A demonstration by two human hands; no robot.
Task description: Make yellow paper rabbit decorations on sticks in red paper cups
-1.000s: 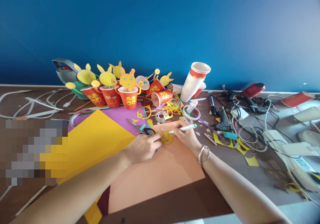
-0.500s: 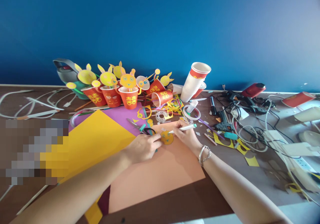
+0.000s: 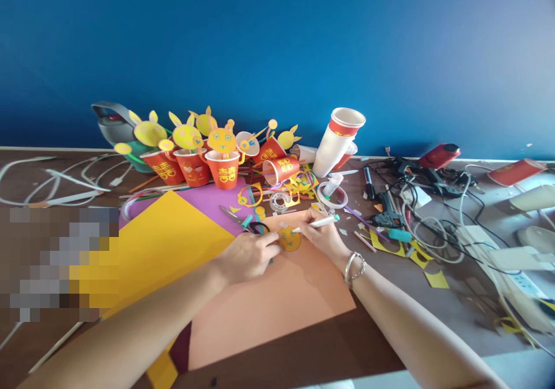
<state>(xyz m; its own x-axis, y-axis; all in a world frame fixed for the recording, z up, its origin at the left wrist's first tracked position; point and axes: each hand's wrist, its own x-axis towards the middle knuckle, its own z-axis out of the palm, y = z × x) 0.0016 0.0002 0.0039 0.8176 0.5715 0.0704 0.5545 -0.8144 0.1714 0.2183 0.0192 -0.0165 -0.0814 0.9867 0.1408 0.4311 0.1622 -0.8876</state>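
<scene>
A small yellow paper disc [image 3: 289, 239] with a drawn face lies on an orange sheet [image 3: 269, 296]. My left hand [image 3: 249, 256] presses its fingertips on the disc's left edge, fingers bent. My right hand [image 3: 323, 236], with a bracelet at the wrist, grips a white marker pen [image 3: 318, 222] whose tip rests on the disc's upper right.
Yellow [image 3: 165, 244] and purple [image 3: 212, 201] sheets lie to the left. Scissors [image 3: 238, 218] sit just behind my left hand. Red paper cups with yellow animal faces [image 3: 223, 166] and stacked cups [image 3: 336, 140] line the blue wall. A glue gun [image 3: 388, 207], cables and paper scraps crowd the right.
</scene>
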